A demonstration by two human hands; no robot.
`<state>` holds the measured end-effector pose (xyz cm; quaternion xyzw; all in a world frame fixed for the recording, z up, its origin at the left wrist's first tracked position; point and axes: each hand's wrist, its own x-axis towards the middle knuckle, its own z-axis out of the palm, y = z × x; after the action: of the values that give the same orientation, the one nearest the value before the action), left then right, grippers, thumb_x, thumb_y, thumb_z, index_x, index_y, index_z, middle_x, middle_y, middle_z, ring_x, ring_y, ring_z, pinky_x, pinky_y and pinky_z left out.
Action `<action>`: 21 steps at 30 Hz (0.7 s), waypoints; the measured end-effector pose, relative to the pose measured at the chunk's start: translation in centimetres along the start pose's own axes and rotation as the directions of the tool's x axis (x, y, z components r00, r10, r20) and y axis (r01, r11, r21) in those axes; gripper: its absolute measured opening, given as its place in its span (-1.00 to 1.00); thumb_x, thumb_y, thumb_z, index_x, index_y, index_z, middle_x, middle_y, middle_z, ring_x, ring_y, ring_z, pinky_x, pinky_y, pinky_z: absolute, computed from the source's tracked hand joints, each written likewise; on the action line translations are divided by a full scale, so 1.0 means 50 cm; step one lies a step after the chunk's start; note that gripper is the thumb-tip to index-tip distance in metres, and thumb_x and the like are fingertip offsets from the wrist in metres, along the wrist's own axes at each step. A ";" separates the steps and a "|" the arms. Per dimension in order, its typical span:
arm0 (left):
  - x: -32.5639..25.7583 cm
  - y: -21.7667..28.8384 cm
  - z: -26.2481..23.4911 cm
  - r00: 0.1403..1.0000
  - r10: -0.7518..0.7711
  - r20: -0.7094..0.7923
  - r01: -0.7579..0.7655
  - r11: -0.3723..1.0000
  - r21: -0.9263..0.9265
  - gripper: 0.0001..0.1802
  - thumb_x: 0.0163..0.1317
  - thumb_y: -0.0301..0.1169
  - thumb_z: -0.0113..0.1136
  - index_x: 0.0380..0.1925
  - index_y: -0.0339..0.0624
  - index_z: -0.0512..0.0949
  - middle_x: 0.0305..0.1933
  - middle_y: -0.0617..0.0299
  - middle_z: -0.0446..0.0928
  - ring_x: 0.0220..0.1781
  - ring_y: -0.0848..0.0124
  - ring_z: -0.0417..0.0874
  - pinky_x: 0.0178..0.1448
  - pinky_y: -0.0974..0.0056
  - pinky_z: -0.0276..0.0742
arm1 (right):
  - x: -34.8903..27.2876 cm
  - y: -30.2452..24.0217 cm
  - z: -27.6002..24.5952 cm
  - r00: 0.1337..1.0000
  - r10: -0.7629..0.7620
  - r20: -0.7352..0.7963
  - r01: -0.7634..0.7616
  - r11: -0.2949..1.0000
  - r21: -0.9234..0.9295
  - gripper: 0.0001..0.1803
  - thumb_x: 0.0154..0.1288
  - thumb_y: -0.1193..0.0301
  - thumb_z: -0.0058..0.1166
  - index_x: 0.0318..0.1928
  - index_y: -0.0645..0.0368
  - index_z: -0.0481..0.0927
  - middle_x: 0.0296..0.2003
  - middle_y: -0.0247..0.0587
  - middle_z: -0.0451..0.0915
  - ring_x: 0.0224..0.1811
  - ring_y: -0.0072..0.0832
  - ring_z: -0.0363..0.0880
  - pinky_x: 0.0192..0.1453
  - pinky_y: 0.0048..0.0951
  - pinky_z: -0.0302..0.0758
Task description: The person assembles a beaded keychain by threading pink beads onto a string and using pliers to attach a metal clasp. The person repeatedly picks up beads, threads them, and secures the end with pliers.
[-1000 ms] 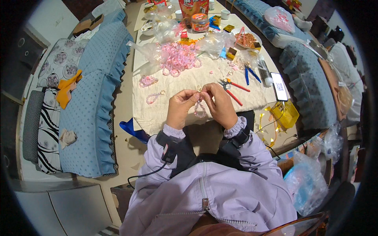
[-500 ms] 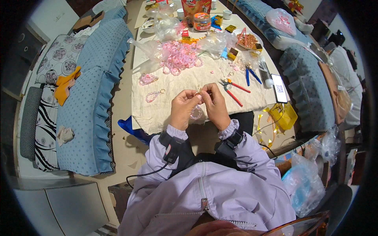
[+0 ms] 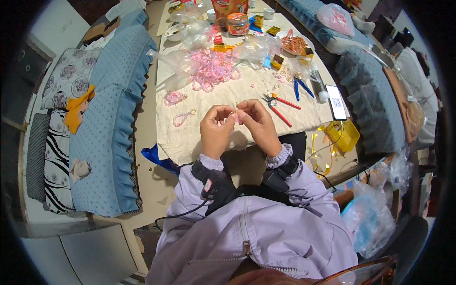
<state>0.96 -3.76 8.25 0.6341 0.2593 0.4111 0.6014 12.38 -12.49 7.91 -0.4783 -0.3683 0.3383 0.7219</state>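
Observation:
Over the near part of the cloth-covered table, my left hand [image 3: 217,129] and my right hand [image 3: 259,126] meet with fingertips pinched together. Between them is a pink beaded strand [image 3: 238,119], with a small gold-coloured piece at the top of the pinch; most of it is hidden by my fingers. To the left lies a beaded loop with a gold ring [image 3: 181,118], and a small bundle of pink beads [image 3: 175,98] sits just beyond it. Pliers with red handles [image 3: 281,108] rest open on the cloth to the right of my right hand.
A big heap of pink beaded strands [image 3: 211,69] and clear plastic bags [image 3: 259,50] fills the table's middle. Blue-handled pliers [image 3: 302,89] and a phone [image 3: 336,102] lie on the right. Farther back stand a jar [image 3: 238,24] and cups. A yellow basket [image 3: 346,137] is below the right edge.
The beaded loop that hung below my fingers has drawn up and now shows only as a small pink patch between them. My hands have spread slightly apart at the wrists.

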 end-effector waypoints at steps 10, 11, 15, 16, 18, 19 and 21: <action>0.003 0.049 -0.028 0.974 -0.054 0.219 0.093 0.981 -0.171 -0.87 0.27 -0.60 0.30 -0.19 -0.27 0.61 -0.25 0.30 0.65 -0.25 0.61 0.62 -0.20 0.48 0.50 | 0.014 -0.049 -0.025 0.980 0.118 0.161 -0.119 0.993 -0.005 -0.79 0.50 0.34 0.09 -0.07 0.25 0.55 -0.32 -0.35 0.60 -0.28 -0.64 0.57 -0.18 -0.54 0.55; 0.003 0.055 -0.032 0.972 -0.057 0.227 0.091 0.986 -0.142 -0.87 0.27 -0.60 0.30 -0.19 -0.27 0.61 -0.25 0.29 0.65 -0.24 0.60 0.63 -0.20 0.48 0.50 | 0.015 -0.054 -0.028 0.974 0.129 0.189 -0.129 0.992 -0.013 -0.79 0.50 0.34 0.09 -0.08 0.25 0.55 -0.33 -0.34 0.61 -0.30 -0.64 0.57 -0.21 -0.54 0.56; 0.006 0.062 -0.040 0.967 -0.050 0.251 0.079 0.991 -0.106 -0.86 0.26 -0.59 0.32 -0.19 -0.28 0.62 -0.25 0.29 0.65 -0.26 0.60 0.62 -0.22 0.48 0.50 | 0.018 -0.067 -0.030 0.958 0.145 0.248 -0.153 0.988 0.014 -0.79 0.50 0.32 0.10 -0.11 0.24 0.55 -0.35 -0.34 0.61 -0.34 -0.64 0.57 -0.24 -0.54 0.56; 0.006 0.062 -0.041 0.966 -0.050 0.252 0.078 0.992 -0.099 -0.87 0.26 -0.58 0.33 -0.20 -0.27 0.62 -0.25 0.30 0.65 -0.27 0.61 0.61 -0.23 0.48 0.49 | 0.019 -0.069 -0.029 0.958 0.150 0.244 -0.155 0.988 0.004 -0.79 0.50 0.32 0.10 -0.12 0.24 0.55 -0.35 -0.34 0.61 -0.34 -0.64 0.57 -0.24 -0.54 0.56; 0.005 0.060 -0.044 0.965 -0.054 0.257 0.078 0.993 -0.085 -0.88 0.25 -0.57 0.34 -0.21 -0.26 0.63 -0.25 0.31 0.64 -0.28 0.62 0.59 -0.24 0.49 0.48 | 0.017 -0.071 -0.029 0.958 0.153 0.243 -0.158 0.987 0.000 -0.80 0.50 0.32 0.10 -0.14 0.23 0.54 -0.35 -0.34 0.61 -0.34 -0.64 0.57 -0.23 -0.54 0.56; 0.005 0.058 -0.044 0.967 -0.033 0.253 0.056 0.995 -0.084 -0.88 0.25 -0.56 0.35 -0.22 -0.26 0.64 -0.25 0.32 0.64 -0.29 0.63 0.57 -0.25 0.49 0.47 | 0.016 -0.072 -0.029 0.958 0.140 0.250 -0.145 0.989 0.000 -0.80 0.50 0.32 0.10 -0.14 0.22 0.54 -0.36 -0.35 0.61 -0.33 -0.64 0.57 -0.23 -0.54 0.55; 0.005 0.053 -0.043 0.969 0.005 0.247 0.015 0.997 -0.080 -0.89 0.25 -0.55 0.36 -0.24 -0.24 0.65 -0.24 0.35 0.64 -0.29 0.64 0.54 -0.26 0.49 0.46 | 0.011 -0.073 -0.032 0.957 0.134 0.257 -0.137 0.991 -0.006 -0.80 0.50 0.32 0.11 -0.15 0.22 0.54 -0.36 -0.35 0.61 -0.33 -0.64 0.57 -0.24 -0.55 0.54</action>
<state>-1.13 -2.75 10.74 0.6547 0.1672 0.3378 0.6552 14.53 -13.89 11.02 -0.4504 -0.4232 0.4479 0.6460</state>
